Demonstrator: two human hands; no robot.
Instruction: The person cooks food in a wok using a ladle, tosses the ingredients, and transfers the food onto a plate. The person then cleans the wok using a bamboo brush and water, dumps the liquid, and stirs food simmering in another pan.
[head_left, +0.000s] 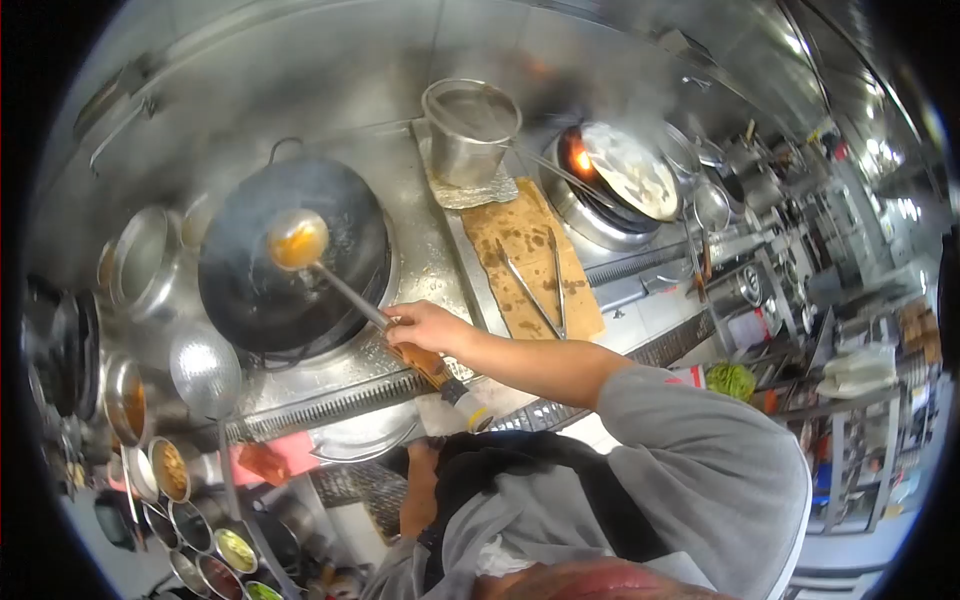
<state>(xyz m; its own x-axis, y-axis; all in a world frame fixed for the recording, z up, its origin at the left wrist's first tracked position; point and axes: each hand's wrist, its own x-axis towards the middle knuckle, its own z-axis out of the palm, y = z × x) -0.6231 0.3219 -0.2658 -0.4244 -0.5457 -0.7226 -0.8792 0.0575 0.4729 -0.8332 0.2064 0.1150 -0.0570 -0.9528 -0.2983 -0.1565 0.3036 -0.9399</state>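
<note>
My right hand (425,328) is closed round the handle of a metal ladle (350,292). Orange-yellow liquid shows in the ladle's bowl, which is over a large black wok (250,300) on the stove at the left. Light vapour hangs above the wok. My left hand (418,490) is low, close to my body, beside dark cloth; its fingers cannot be made out. Between the two hands lies the wooden end of a handle. A perforated skimmer (206,370) rests left of my hands, near the wok's front edge.
Metal tongs (558,290) lie on stained cardboard (500,235) right of the wok. Behind them stands a strainer pot (470,150). Flame shows beside a pan of pale, steaming content (630,170) at the right. Several food containers (172,470) stand at lower left.
</note>
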